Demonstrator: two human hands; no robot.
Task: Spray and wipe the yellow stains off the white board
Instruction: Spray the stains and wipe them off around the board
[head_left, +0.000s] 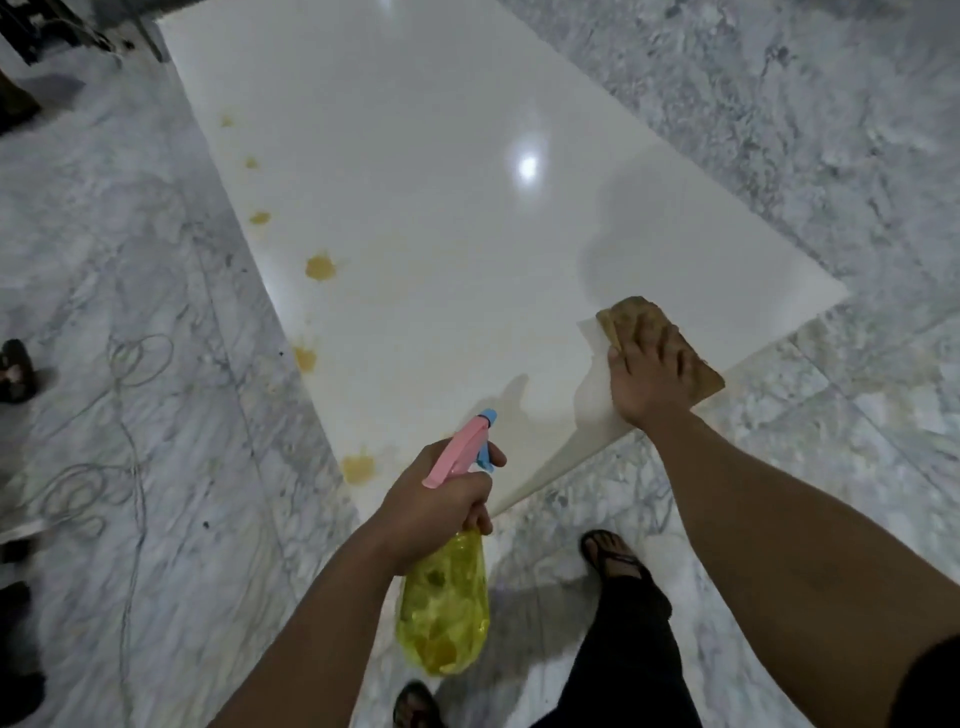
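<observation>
Where the marble floor (156, 312) carries it: white board (415, 182), lying flat, glossy, one lamp glare near its middle.
Yellow stains: a row of six along the board's left edge, from a faint one (226, 121) near the far corner to a large blot (358, 467) by the near left corner; one (320, 267) about midway along the edge.
Brown cloth (631, 317): flat on the board at the near edge, close to the near right corner, one tip overhanging that edge.
Right hand (649, 374): palm down on the brown cloth, fingers spread and straight, pressing it to the board.
Wet patch: dull grey smear on the board just beyond the cloth, toward the right edge.
Spray bottle (444, 608): translucent yellow body, pink head and blue nozzle, hanging off the board's near edge, nozzle aimed over the near left corner.
Left hand (441, 504): wrapped round the bottle's neck, forefinger curled on the trigger.
Feet: two in dark sandals on the floor below the near edge, dark trouser leg above.
Floor, left of the board: loops of thin grey cord (130, 364), another dark sandal at the frame's edge.
</observation>
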